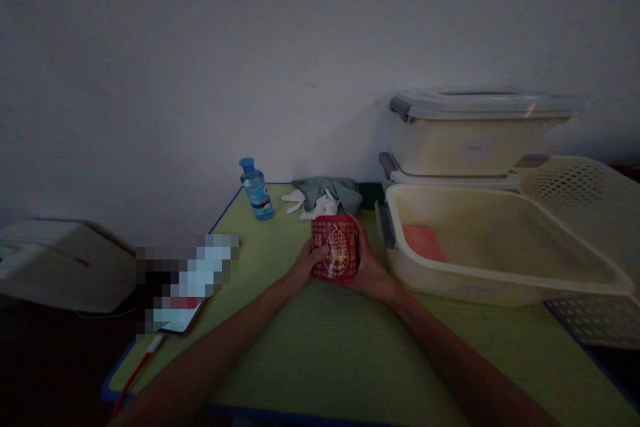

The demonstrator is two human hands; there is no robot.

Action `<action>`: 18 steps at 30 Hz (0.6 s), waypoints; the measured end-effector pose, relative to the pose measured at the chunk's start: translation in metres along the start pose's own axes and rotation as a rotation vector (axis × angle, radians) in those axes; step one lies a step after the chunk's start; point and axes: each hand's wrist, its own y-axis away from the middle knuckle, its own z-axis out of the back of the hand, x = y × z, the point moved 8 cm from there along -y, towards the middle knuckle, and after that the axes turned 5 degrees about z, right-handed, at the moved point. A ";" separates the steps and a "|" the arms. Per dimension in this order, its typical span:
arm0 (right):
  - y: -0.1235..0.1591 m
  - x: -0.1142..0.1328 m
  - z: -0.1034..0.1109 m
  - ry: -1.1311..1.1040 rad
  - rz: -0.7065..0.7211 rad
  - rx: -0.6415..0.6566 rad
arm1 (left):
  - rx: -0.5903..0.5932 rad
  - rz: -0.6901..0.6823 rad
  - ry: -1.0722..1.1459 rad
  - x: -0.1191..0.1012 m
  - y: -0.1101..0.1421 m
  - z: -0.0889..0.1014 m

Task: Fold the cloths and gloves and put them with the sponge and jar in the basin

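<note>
Both hands hold a red canister (336,250) with gold print, gripped from its two sides over the middle of the green table (310,353). My left hand (304,265) has its thumb on the canister's front. On the opposite side my right hand (369,267) is wrapped around it, its fingers partly hidden behind. Just beyond the canister lie a bunched grey-green cloth (333,192) and a crumpled white item (320,205), which looks like gloves.
A blue liquid bottle (257,190) stands at the back left. Near the left edge lies a blurred-out screen (200,280) with a red cable (133,380). At right, an open bin (480,280) holds a pink cloth (424,242); lidded boxes (460,140) are stacked behind.
</note>
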 end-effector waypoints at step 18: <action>0.004 -0.004 -0.008 -0.018 -0.090 0.064 | -0.103 -0.219 -0.100 -0.020 0.010 0.008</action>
